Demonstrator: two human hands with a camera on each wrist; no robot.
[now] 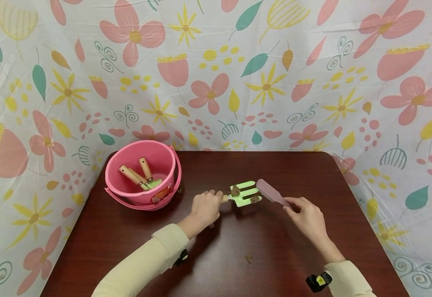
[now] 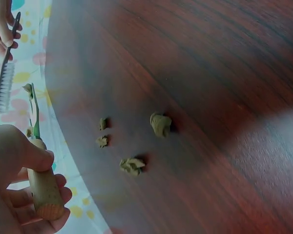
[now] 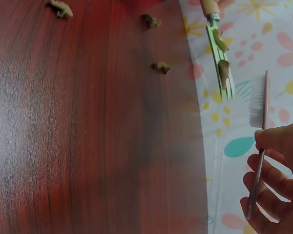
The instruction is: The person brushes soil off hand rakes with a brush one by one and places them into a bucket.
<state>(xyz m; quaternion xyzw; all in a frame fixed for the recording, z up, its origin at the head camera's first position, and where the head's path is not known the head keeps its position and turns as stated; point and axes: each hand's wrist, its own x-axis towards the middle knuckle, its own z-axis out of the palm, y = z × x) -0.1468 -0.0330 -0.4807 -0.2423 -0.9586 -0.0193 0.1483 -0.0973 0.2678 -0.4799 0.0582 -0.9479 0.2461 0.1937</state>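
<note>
My left hand (image 1: 205,208) grips the wooden handle of a small green garden fork (image 1: 246,195), held above the table with its tines toward the right. Brown clumps (image 1: 235,190) that look like clay or soil cling to the fork. In my right hand (image 1: 308,218) is a pink brush (image 1: 269,192), pinched by its thin handle between thumb and fingers. The brush's pale bristles (image 3: 257,105) face the fork, close to its tine tips; whether they touch I cannot tell. Several brown clumps (image 2: 160,125) lie on the table in the left wrist view.
A pink bucket (image 1: 139,165) stands at the table's back left, its handle down at the side. Inside lean several wooden-handled tools (image 1: 134,177). The dark wooden table (image 1: 293,169) ends at a flowered cloth (image 1: 216,82) behind it. One small crumb (image 1: 248,258) lies near the front.
</note>
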